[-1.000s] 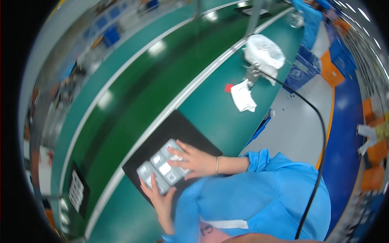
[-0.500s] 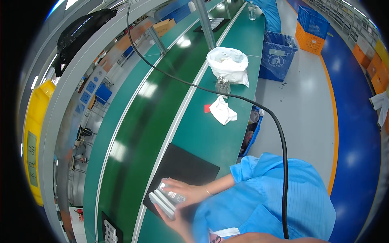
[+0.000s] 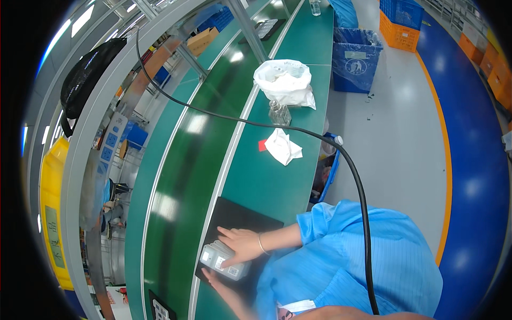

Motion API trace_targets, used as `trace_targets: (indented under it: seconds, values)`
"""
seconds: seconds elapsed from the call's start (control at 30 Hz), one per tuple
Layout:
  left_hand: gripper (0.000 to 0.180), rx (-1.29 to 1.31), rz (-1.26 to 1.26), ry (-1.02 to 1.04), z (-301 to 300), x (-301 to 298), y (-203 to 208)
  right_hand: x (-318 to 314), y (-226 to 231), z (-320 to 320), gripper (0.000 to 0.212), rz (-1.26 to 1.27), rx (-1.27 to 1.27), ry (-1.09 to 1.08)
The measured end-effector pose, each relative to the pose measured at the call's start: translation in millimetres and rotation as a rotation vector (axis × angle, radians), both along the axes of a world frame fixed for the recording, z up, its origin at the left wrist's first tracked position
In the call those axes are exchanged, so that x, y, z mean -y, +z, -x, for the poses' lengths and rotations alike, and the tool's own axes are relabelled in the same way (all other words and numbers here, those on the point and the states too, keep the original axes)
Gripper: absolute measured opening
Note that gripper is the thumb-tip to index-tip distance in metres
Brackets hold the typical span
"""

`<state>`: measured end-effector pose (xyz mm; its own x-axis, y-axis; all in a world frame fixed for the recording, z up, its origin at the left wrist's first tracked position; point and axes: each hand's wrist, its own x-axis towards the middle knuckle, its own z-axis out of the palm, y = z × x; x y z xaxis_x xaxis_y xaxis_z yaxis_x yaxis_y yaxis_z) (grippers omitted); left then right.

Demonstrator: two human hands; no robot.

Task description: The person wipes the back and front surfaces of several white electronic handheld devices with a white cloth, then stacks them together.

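Two hands (image 3: 241, 246), one grey device (image 3: 223, 261), one mat (image 3: 246, 218)

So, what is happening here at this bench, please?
A person in a blue coat stands at a green workbench and handles a small grey device with labels on it, which lies on a black mat. The right hand rests flat on top of the device; the left hand supports it from the near side. Farther along the bench lie a crumpled white cloth, a small clear bottle and a white plastic bag.
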<state>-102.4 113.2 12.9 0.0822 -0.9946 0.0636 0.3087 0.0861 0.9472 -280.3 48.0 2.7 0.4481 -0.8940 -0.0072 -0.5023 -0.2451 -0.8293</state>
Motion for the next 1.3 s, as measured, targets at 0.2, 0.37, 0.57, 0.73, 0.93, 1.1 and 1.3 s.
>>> trace_targets:
  seconds: [0.2, 0.37, 0.57, 0.73, 0.93, 1.1, 1.3]
  values:
    - [0.061, -0.115, -0.353, -0.171, 2, -10, 2, -5, -10, -18, 0.094, -0.054, -0.044, 0.105]
    - [0.06, -0.115, -0.008, 0.023, -1, 9, -8, -24, 1, -13, 0.105, -0.095, 0.457, 0.023]
    - [0.095, -0.071, 0.068, -0.017, 19, 10, -29, -31, -39, 7, 0.125, 0.406, 0.335, 0.116]
    - [0.088, 0.362, 0.179, -0.09, 18, -18, -38, -39, -35, 10, 0.122, 0.365, 0.213, 0.206]
    - [0.089, 0.335, 0.138, -0.072, 19, -18, -45, -37, -35, 10, 0.116, 0.393, 0.103, 0.224]
    - [0.085, 0.224, 0.117, -0.016, 15, -10, -40, -32, -32, 2, 0.114, 0.366, 0.124, 0.225]
    - [0.086, 0.157, 0.075, -0.038, 9, -8, -39, -27, -29, -8, 0.116, 0.336, 0.153, 0.205]
